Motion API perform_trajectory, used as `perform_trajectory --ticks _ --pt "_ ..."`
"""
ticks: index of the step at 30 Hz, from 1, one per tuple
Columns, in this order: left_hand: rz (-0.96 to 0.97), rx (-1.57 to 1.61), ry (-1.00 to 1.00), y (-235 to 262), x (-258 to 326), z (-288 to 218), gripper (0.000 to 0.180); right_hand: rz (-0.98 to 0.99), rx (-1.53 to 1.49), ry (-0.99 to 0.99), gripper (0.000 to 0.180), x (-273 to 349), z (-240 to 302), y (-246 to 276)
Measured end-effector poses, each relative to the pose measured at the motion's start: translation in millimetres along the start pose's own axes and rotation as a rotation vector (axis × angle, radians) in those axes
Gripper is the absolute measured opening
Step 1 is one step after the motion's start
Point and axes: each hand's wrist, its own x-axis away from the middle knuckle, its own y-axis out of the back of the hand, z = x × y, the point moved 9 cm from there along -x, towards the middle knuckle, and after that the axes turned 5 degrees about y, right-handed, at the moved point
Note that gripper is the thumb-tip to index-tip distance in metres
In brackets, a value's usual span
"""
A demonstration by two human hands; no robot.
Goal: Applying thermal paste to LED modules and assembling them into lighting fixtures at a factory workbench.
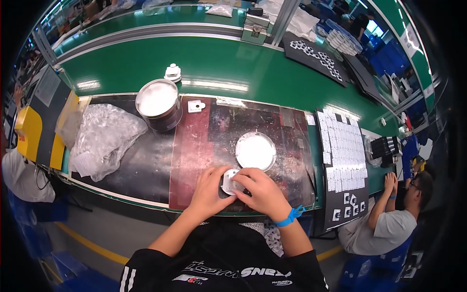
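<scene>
A small white rounded plastic part (228, 184) is between my two hands, close to the table's front edge. My left hand (208, 191) curls around its left side with thumb and fingers. From the right, my right hand (261, 191) bends its fingertips onto the part's top and side; a blue band circles that wrist. Just beyond my right hand lies a round, shiny silver-white dish (256, 151). Farther off, a flat white piece with a dark hole (196, 106) rests on the dark red mat (187, 160).
A large round tin (163, 119) stands back left, beside a clear plastic bag (104, 138). Stacked white parts (172, 73) sit on the green belt (209, 63). At right, a black board (321, 209) carries rows of white pieces. A seated person (389, 224) works there.
</scene>
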Motion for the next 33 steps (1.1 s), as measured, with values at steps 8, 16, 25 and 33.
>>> perform_trajectory --ticks 8,16,25,33 --pt "-0.054 0.031 -0.025 4 -1 0 0.076 0.014 0.071 -0.031 0.032 2 -8 -3" --pt "-0.041 0.026 -0.012 5 -1 -1 0.075 -0.042 0.022 -0.117 0.035 15 -19 -8" --pt "-0.033 0.014 -0.025 5 -1 -2 0.075 -0.025 0.055 -0.083 0.032 8 -8 -2" --pt "-0.039 -0.023 -0.053 3 2 -3 0.076 0.023 0.112 -0.046 0.03 10 -6 0"
